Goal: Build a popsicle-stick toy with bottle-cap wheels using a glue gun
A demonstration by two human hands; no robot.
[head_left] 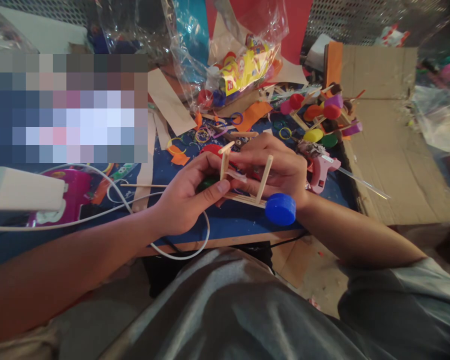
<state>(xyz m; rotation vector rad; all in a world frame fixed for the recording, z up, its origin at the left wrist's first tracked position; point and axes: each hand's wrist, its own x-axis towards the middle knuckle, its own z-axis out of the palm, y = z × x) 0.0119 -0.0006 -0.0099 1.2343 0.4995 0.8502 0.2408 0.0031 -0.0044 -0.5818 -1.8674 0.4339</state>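
Both hands are on a small craft-stick car [263, 181], held just above the table's front part. My left hand [183, 192] is closed on its left end, thumb pressed along the lower stick. Behind the frame, my right hand [275, 162] curls its fingers toward the car's middle, where a pale, whitish strip [237, 176] shows. A blue bottle cap [280, 209] forms a wheel at the near right corner. Part of a dark green cap [206, 184] shows by my left fingers, and a red cap [211, 149] lies beyond. My fingers hide the rest of the frame.
A pink glue gun [323, 169] lies right of my hands, near another cap-wheeled stick model [318, 112]. Cardboard [401, 155] covers the right side. White cable [206, 235] loops at the left from a white plug [24, 189]. Rubber bands, paper scraps and plastic bags fill the back.
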